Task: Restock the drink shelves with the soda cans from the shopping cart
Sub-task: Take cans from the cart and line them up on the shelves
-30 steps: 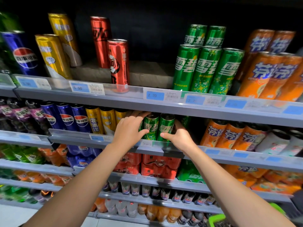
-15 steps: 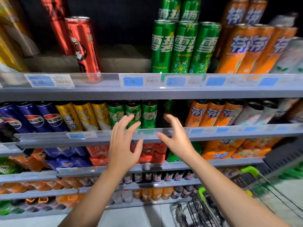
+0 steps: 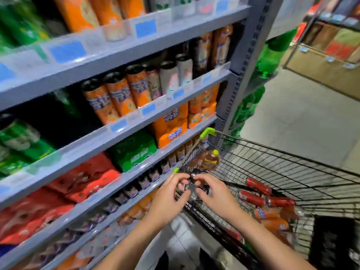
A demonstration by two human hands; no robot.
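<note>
My left hand and right hand hang over the black wire shopping cart, fingers loosely bent and holding nothing. The red soda cans lie on their sides in the cart, near my right hand. I think round cans like these could roll or slip if I grab too fast.
</note>
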